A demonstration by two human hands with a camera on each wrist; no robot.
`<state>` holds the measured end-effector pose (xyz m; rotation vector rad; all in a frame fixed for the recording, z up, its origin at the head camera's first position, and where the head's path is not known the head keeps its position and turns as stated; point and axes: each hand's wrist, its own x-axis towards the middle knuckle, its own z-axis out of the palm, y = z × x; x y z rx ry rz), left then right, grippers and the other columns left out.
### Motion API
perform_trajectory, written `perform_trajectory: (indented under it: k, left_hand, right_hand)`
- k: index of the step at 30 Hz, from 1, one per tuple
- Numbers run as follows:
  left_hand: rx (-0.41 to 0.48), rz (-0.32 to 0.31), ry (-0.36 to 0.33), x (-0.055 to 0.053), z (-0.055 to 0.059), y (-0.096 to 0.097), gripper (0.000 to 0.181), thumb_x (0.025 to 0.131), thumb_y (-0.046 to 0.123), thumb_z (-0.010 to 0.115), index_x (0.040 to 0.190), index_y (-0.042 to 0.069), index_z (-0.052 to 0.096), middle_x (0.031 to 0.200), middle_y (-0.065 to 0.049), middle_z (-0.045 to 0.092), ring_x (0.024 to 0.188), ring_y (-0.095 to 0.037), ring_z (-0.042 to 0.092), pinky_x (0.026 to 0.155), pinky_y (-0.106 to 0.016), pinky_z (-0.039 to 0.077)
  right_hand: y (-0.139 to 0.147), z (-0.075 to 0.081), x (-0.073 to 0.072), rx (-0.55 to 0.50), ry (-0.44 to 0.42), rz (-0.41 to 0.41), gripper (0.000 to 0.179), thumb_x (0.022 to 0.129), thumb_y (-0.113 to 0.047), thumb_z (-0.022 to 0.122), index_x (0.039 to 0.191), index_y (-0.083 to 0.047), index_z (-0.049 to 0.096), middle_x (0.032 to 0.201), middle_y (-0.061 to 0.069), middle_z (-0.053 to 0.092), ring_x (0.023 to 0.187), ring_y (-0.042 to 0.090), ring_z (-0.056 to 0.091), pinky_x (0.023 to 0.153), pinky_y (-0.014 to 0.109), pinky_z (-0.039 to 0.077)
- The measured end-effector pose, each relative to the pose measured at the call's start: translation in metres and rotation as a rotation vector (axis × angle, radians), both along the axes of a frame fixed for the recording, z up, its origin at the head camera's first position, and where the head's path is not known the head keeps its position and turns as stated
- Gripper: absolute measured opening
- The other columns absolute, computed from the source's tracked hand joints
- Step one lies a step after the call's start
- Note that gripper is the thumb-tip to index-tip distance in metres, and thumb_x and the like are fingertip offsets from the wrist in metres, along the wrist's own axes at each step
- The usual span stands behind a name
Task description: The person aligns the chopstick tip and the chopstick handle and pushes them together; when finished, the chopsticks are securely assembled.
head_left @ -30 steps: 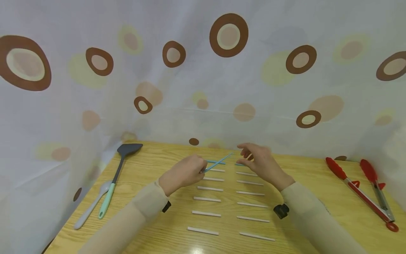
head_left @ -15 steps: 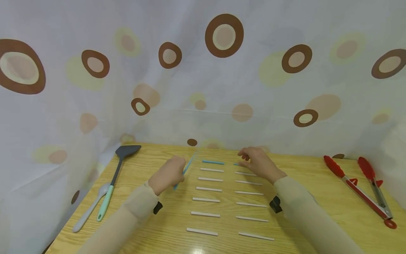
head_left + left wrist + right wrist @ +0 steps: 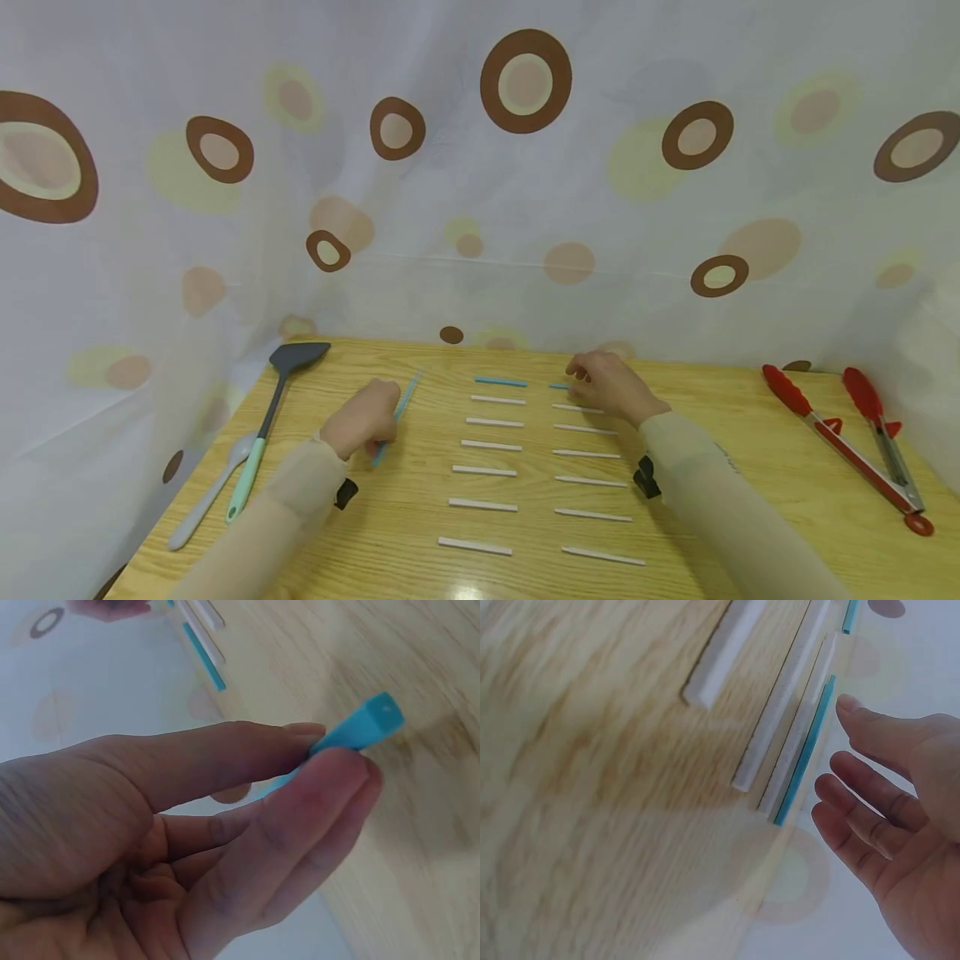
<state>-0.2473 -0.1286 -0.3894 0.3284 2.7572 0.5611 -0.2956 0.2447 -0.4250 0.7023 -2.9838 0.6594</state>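
Observation:
Between the thumb and fingers of my left hand (image 3: 363, 417) is a slim blue chopstick (image 3: 360, 729), slanting over the left part of the wooden table. Its thick square end faces the left wrist camera; the far end looks thin in the head view. My right hand (image 3: 611, 385) hovers at the back of the table with fingers loosely bent, holding nothing. Close to its fingertips lies a short blue stick (image 3: 804, 754) with a narrow stub at one end. Another short blue stick (image 3: 501, 381) lies to its left, heading the left column.
Two columns of short white sticks (image 3: 483, 471) run toward the front of the table (image 3: 712, 500). At left lie a dark turner (image 3: 255, 475) with mint handle and a grey spoon (image 3: 213, 500); two red-tipped tongs (image 3: 847, 454) lie at right. A patterned curtain (image 3: 450, 208) hangs behind.
My left hand has moved left and toward me with the blue chopstick, which has swung steeper. My right hand has stayed near the right blue stick and lowered slightly.

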Motion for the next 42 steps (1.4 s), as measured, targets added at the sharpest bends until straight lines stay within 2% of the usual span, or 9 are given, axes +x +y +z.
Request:
perform_trajectory:
  k: [4, 8, 12, 16, 24, 28, 35, 42]
  left_hand:
    - [-0.002, 0.045, -0.031, 0.002, -0.002, -0.011, 0.020, 0.077, -0.019, 0.064, 0.076, -0.001, 0.055, 0.060, -0.019, 0.057, 0.042, -0.024, 0.062, 0.040, -0.026, 0.049]
    - [-0.020, 0.090, -0.063, 0.003, -0.004, -0.022, 0.022, 0.076, -0.020, 0.066, 0.084, -0.003, 0.054, 0.070, -0.019, 0.055, 0.044, -0.025, 0.062, 0.042, -0.028, 0.051]
    - [-0.037, 0.118, -0.072, 0.003, -0.003, -0.029, 0.023, 0.076, -0.020, 0.066, 0.089, -0.005, 0.054, 0.083, -0.025, 0.054, 0.045, -0.026, 0.063, 0.043, -0.028, 0.052]
    - [-0.047, 0.141, -0.087, 0.002, -0.002, -0.034, 0.023, 0.078, -0.019, 0.068, 0.091, -0.007, 0.054, 0.089, -0.030, 0.054, 0.046, -0.026, 0.064, 0.044, -0.029, 0.053]
    - [-0.053, 0.140, -0.100, 0.002, 0.000, -0.046, 0.023, 0.077, -0.018, 0.069, 0.092, -0.008, 0.056, 0.073, -0.020, 0.055, 0.046, -0.025, 0.064, 0.045, -0.028, 0.053]
    - [-0.043, 0.149, -0.126, 0.001, 0.001, -0.052, 0.024, 0.078, -0.016, 0.070, 0.095, -0.009, 0.055, 0.074, -0.020, 0.054, 0.047, -0.024, 0.064, 0.047, -0.028, 0.054]
    - [-0.042, 0.163, -0.166, -0.005, 0.000, -0.057, 0.021, 0.080, -0.013, 0.073, 0.088, -0.008, 0.054, 0.070, -0.019, 0.057, 0.048, -0.023, 0.066, 0.051, -0.029, 0.056]
    - [-0.028, 0.192, -0.185, -0.003, 0.000, -0.061, 0.022, 0.081, -0.010, 0.076, 0.090, -0.010, 0.056, 0.067, -0.019, 0.061, 0.049, -0.022, 0.066, 0.051, -0.028, 0.056]
  right_hand:
    - [-0.003, -0.001, -0.003, 0.017, -0.025, 0.002, 0.029, 0.089, -0.010, 0.075, 0.115, 0.000, 0.067, 0.106, 0.014, 0.066, 0.097, 0.030, 0.061, 0.082, 0.046, 0.051]
    - [-0.006, -0.003, -0.004, 0.046, -0.011, 0.020, 0.027, 0.088, -0.009, 0.076, 0.112, 0.001, 0.069, 0.103, 0.014, 0.066, 0.095, 0.029, 0.062, 0.081, 0.044, 0.052]
    - [-0.006, -0.003, -0.004, 0.070, -0.004, 0.010, 0.026, 0.087, -0.009, 0.077, 0.110, 0.000, 0.069, 0.100, 0.012, 0.067, 0.091, 0.027, 0.063, 0.079, 0.043, 0.053]
    - [-0.005, -0.002, -0.004, 0.076, -0.005, 0.009, 0.024, 0.088, -0.009, 0.076, 0.109, 0.000, 0.069, 0.099, 0.010, 0.066, 0.090, 0.026, 0.063, 0.078, 0.042, 0.053]
    - [-0.005, -0.004, -0.004, 0.078, -0.022, -0.009, 0.017, 0.089, -0.009, 0.075, 0.104, -0.001, 0.071, 0.093, 0.006, 0.066, 0.085, 0.022, 0.062, 0.076, 0.040, 0.053]
    - [-0.006, -0.005, -0.005, 0.081, -0.031, -0.015, 0.017, 0.089, -0.010, 0.075, 0.103, -0.001, 0.071, 0.093, 0.005, 0.066, 0.086, 0.022, 0.062, 0.077, 0.040, 0.053]
    - [-0.006, -0.006, -0.005, 0.080, -0.003, -0.009, 0.009, 0.090, -0.008, 0.074, 0.097, -0.004, 0.071, 0.092, 0.003, 0.066, 0.085, 0.021, 0.062, 0.076, 0.039, 0.053]
    - [-0.007, -0.007, -0.006, 0.089, 0.004, -0.001, 0.004, 0.089, -0.006, 0.074, 0.091, -0.007, 0.071, 0.087, 0.000, 0.065, 0.081, 0.018, 0.062, 0.072, 0.036, 0.053]
